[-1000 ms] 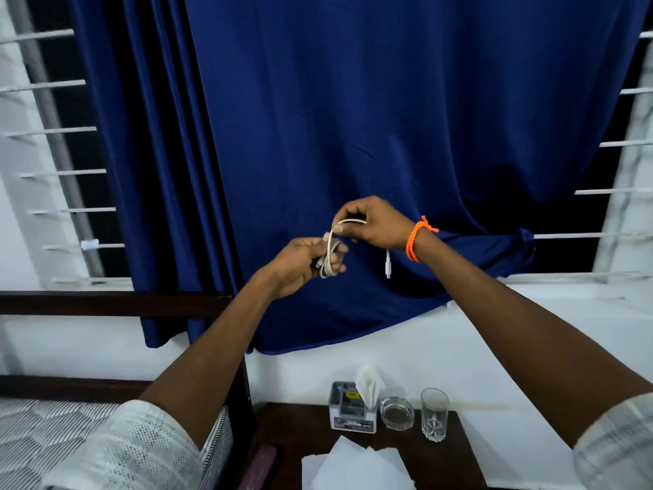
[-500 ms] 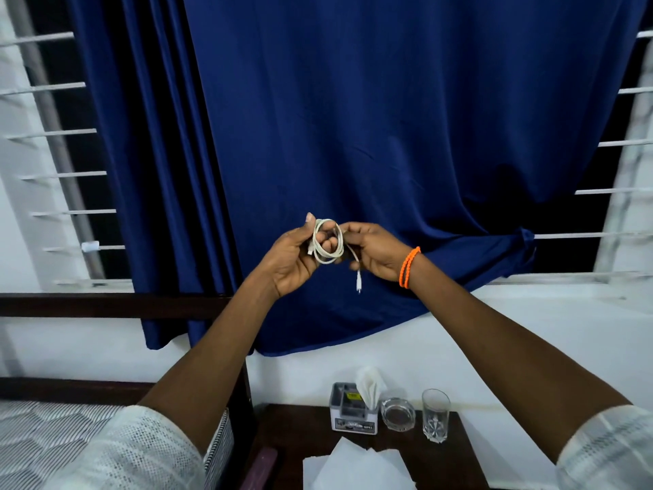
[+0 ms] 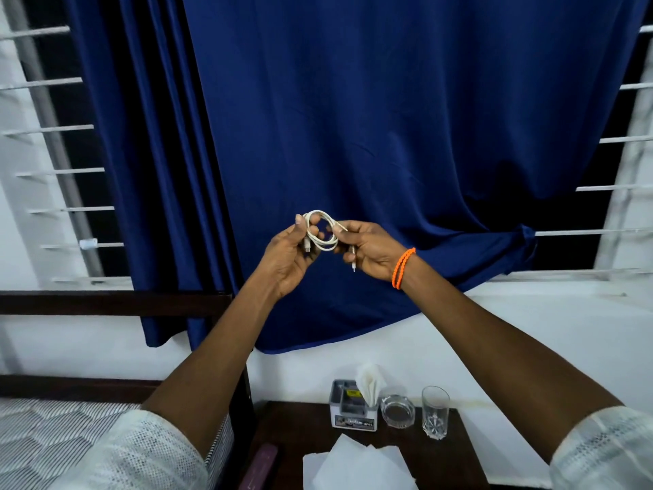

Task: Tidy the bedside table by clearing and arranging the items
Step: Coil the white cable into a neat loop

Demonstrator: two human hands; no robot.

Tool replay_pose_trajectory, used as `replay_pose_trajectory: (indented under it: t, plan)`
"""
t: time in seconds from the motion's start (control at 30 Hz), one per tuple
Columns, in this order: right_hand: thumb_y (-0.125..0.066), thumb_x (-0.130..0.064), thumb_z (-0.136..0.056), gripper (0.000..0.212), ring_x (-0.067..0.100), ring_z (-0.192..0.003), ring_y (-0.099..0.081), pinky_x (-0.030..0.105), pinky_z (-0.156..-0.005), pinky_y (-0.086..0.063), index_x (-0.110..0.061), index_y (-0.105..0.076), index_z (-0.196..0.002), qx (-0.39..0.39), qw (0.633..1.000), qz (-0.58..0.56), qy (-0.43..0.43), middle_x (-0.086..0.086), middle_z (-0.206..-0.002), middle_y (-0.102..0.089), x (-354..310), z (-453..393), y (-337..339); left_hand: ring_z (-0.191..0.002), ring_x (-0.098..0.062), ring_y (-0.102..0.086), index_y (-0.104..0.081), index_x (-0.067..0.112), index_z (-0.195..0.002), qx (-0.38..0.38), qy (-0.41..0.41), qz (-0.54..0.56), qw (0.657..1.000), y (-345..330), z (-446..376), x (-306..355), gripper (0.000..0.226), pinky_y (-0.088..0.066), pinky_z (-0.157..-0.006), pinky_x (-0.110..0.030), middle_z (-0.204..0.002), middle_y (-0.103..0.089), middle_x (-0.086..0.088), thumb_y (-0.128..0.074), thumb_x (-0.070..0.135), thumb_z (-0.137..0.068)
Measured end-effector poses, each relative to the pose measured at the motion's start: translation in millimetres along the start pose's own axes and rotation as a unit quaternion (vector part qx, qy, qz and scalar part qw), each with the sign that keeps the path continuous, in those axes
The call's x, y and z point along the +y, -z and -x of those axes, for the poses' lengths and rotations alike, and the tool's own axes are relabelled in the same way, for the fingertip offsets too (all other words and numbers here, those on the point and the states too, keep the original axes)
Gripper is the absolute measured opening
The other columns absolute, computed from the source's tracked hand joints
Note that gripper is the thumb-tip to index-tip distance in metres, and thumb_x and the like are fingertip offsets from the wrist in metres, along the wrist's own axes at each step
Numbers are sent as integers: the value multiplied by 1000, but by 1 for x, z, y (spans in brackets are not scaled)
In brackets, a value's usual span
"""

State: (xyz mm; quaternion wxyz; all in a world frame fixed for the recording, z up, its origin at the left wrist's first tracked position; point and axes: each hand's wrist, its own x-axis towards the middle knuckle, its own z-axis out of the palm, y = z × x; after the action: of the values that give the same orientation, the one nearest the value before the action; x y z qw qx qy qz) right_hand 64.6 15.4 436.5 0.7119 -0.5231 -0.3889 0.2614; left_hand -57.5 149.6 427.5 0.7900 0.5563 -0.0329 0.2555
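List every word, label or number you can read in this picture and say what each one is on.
Nothing here can be read with certainty.
Tissue holder box, front strip: dark print ending in what may be "OPEL", too blurred to confirm.
Same box, yellow sticker on top: print too small to read.
White cable, drinking glass, glass ashtray, white papers: no text visible.

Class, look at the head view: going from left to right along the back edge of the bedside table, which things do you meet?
Grey organiser box → white tissue standing up from its right side → glass ashtray → drinking glass.
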Motion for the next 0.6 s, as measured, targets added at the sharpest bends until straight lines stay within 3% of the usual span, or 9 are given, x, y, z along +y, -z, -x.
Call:
replay_pose_trajectory:
  t: [0.1, 0.2, 0.33, 0.47, 0.6]
  plan:
    - [-63, -11, -96, 16, 14, -65, -54, 18, -43, -37, -1, -68, -107, 27, 996, 84, 24, 8, -81, -63, -4, -8, 7, -87, -11, -67, -73, 13, -111, 4, 12, -74, 997, 5, -1, 3, 31, -55, -83, -28, -94, -73, 2, -52, 35, -106]
    - [-67, -16, -94, 16, 17, -59, -47, 22, -43, -34, -2, -71, -101, 40, 980, 190, 48, 14, -77, -61, -11, -11, 11, -94, -19, -72, -69, 8, -119, 19, 24, -137, 990, 7, -2, 7, 30, -59, -82, -31, -106, -77, -7, -53, 30, -106]
    - [-64, -16, -96, 17, 9, -43, -43, 23, -41, -35, 0, -70, -100, 58, 951, 292, 82, 9, -66, -60, -17, -12, 12, -95, -26, -75, -68, 3, -118, 59, 12, -216, 975, 2, -3, 10, 28, -62, -81, -31, -111, -76, -17, -55, 25, -106]
    - [-64, -17, -96, 19, 8, -42, -44, 24, -40, -37, 0, -70, -96, 65, 939, 327, 86, 7, -63, -60, -16, -14, 15, -83, -24, -76, -74, 0, -105, 61, -22, -267, 961, 0, -2, 9, 30, -60, -75, -27, -98, -77, -23, -61, 27, -103]
    - [-64, -16, -96, 21, 7, -41, -43, 21, -38, -35, 5, -68, -101, 50, 950, 301, 68, 7, -64, -58, -16, -9, 17, -84, -27, -76, -74, 0, -105, 49, -14, -268, 962, 4, -2, 10, 28, -61, -75, -30, -95, -78, -20, -63, 25, -102]
